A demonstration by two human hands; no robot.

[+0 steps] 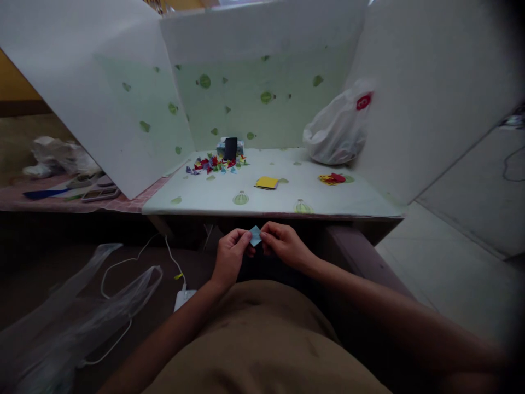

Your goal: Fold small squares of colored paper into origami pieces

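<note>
My left hand (230,255) and my right hand (284,244) meet below the table's front edge and pinch a small light-blue paper piece (255,236) between their fingertips. On the table (311,192) beyond them lie a stack of yellow paper squares (267,183), a pile of several small colourful folded paper pieces (215,163) and a few red and yellow pieces (333,178). A dark phone (230,148) stands upright behind the colourful pile.
White boards wall the table on three sides. A white plastic bag (338,131) sits at the back right. Clear plastic bags (77,317) and a white cable with charger (183,298) lie at my lower left. A side surface at left holds clutter (61,158).
</note>
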